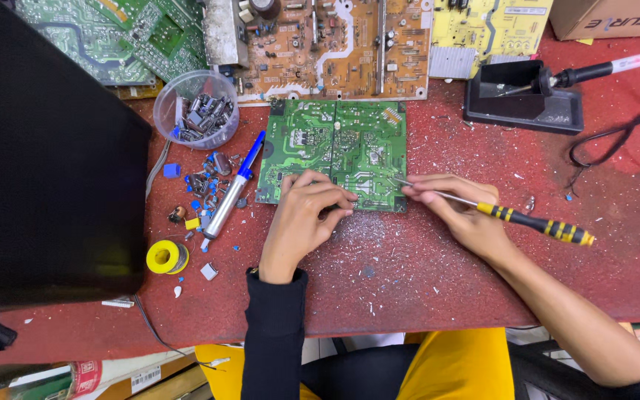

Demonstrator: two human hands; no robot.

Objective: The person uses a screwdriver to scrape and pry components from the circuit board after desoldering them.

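Note:
A green circuit board point(335, 148) lies flat on the red table point(424, 274). My left hand point(301, 222) rests on the board's near edge, fingers curled and pinching at something too small to make out. My right hand point(461, 211) grips a screwdriver with a yellow-and-black striped handle point(538, 224); its metal shaft points left, with the tip on the board's lower right corner. Both hands sit close together at the board's front edge.
A clear cup of small components point(195, 110) and loose parts point(205, 185) lie left of the board, beside a blue-and-silver desoldering pump point(231, 189) and a yellow solder spool point(166, 256). Larger boards point(335, 44) line the back. A soldering iron rests in a black stand point(524, 96). A black panel point(46, 163) fills the left.

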